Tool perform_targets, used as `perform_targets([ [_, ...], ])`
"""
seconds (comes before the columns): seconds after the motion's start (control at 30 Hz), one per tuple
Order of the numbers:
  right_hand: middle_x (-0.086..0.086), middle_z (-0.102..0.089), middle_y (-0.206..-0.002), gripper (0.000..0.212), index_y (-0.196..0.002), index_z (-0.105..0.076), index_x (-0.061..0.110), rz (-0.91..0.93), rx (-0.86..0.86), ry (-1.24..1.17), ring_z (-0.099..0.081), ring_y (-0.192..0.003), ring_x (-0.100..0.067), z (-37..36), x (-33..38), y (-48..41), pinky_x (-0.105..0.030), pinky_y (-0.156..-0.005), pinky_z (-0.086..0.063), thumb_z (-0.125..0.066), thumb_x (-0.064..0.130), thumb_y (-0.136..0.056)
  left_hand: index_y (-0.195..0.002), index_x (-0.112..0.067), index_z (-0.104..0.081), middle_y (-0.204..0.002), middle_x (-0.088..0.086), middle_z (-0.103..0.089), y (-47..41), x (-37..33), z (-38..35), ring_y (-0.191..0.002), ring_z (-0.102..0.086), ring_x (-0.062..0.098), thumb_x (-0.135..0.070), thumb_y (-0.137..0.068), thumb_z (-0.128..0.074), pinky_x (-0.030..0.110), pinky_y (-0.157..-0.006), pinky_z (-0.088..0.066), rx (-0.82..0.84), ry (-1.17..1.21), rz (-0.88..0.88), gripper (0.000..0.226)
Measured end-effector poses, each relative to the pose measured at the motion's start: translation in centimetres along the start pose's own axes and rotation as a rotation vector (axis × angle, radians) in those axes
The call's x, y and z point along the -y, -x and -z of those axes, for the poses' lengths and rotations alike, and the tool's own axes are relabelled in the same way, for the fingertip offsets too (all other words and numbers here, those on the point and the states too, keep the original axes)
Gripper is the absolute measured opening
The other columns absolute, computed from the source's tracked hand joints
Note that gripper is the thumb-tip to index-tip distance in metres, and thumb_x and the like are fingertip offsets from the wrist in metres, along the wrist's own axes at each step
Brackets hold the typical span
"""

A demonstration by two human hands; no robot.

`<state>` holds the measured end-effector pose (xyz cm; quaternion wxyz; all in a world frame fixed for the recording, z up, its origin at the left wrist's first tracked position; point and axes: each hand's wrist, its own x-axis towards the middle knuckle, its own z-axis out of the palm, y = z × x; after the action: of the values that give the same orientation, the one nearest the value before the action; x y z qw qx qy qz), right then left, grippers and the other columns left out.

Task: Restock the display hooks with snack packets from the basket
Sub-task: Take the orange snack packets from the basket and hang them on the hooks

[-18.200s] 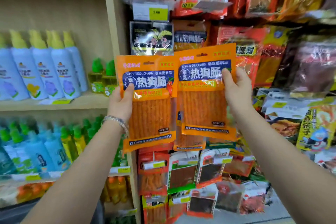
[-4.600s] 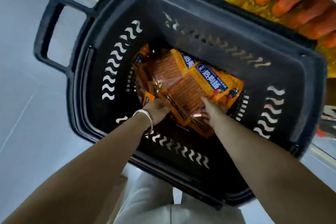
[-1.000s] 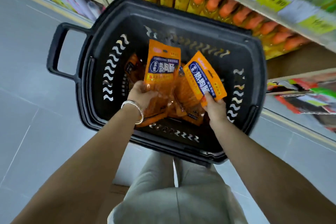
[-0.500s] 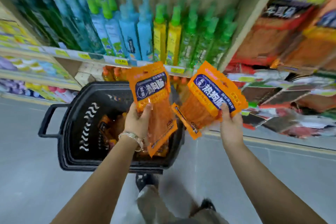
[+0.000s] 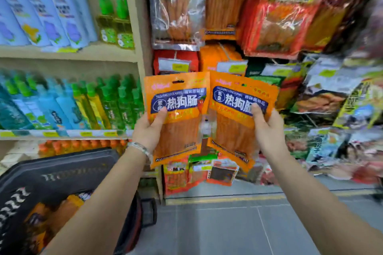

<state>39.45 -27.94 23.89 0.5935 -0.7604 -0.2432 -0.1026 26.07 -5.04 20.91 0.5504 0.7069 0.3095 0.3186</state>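
Now the left grip [image 5: 149, 130] is pinching one orange packet [image 5: 179, 93], the right grip [image 5: 268, 128] another packet [image 5: 238, 95], both held before the hanging snacks [image 5: 219, 56], clear of the basket [image 5: 62, 170]. Next, each is probably needing its hole threaded onto unseen hooks.

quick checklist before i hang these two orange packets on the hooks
1. Left hand grips left orange plastic snack packet: ok.
2. Right hand grips right orange plastic snack packet: ok.
3. Hang slot at left packet's top uncovered: ok.
4. Labels face the person, tops up: ok.
5. Free display hook located: cannot tell, hanging packets cover them.
6. Black plastic basket holds more orange packets: ok.
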Motion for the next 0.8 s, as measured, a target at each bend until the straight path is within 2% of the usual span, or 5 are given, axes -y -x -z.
perform_targets([
  [0.07,0.004,-0.065,-0.086,0.014,-0.085,-0.059,0.03,0.042,-0.096,-0.02,-0.057,-0.081,-0.005,1.3,0.9,-3.0,-0.029,-0.075,-0.043,-0.053,0.027,-0.097,-0.088,-0.029,-0.063,-0.083,-0.014,-0.066,-1.3,-2.6,-0.9,-0.074,-0.06,0.008,-0.043,-0.09,-0.055,0.019,-0.062,-0.047,-0.021,0.031,-0.094,0.017],
  [0.37,0.016,-0.055,-0.067,0.02,-0.069,-0.057,0.026,0.043,-0.286,-0.287,-0.05,-0.064,0.0,1.4,6.6,-17.1,-0.027,-0.066,-0.039,-0.058,0.038,-0.085,-0.08,-0.037,-0.063,-0.085,-0.022,-0.066,-9.3,-11.6,-3.8,-0.083,-0.064,0.003,-0.039,-0.087,-0.061,0.029,-0.08,-0.049,-0.147,0.177,-0.256,0.008],
  [0.57,-0.011,-0.064,-0.116,0.048,-0.109,-0.059,0.006,-0.015,-0.202,-0.333,-0.06,-0.106,-0.027,-0.6,9.1,-24.8,-0.044,-0.095,-0.045,-0.056,0.047,-0.086,-0.076,-0.033,-0.063,-0.068,-0.029,-0.066,-14.6,-15.6,-5.3,-0.067,-0.062,-0.01,-0.043,-0.084,-0.063,0.012,-0.058,-0.047,-0.184,0.218,-0.338,0.012],
  [0.67,0.0,-0.067,-0.083,0.02,-0.08,-0.059,0.02,0.028,-0.176,-0.394,-0.062,-0.077,-0.017,-1.5,9.9,-27.4,-0.034,-0.075,-0.047,-0.057,0.037,-0.089,-0.08,-0.034,-0.064,-0.08,-0.017,-0.071,-16.6,-16.6,-5.9,-0.079,-0.068,0.007,-0.047,-0.08,-0.063,0.032,-0.072,-0.053,-0.156,0.244,-0.326,0.014],
  [0.8,0.001,-0.071,-0.086,0.013,-0.078,-0.06,0.021,0.06,-0.147,-0.41,-0.068,-0.085,-0.017,-2.5,10.4,-30.1,-0.036,-0.08,-0.053,-0.059,0.029,-0.089,-0.084,-0.033,-0.063,-0.075,-0.028,-0.068,-18.5,-17.4,-6.5,-0.07,-0.067,-0.004,-0.047,-0.082,-0.063,0.024,-0.063,-0.048,-0.119,0.239,-0.357,0.014],
])
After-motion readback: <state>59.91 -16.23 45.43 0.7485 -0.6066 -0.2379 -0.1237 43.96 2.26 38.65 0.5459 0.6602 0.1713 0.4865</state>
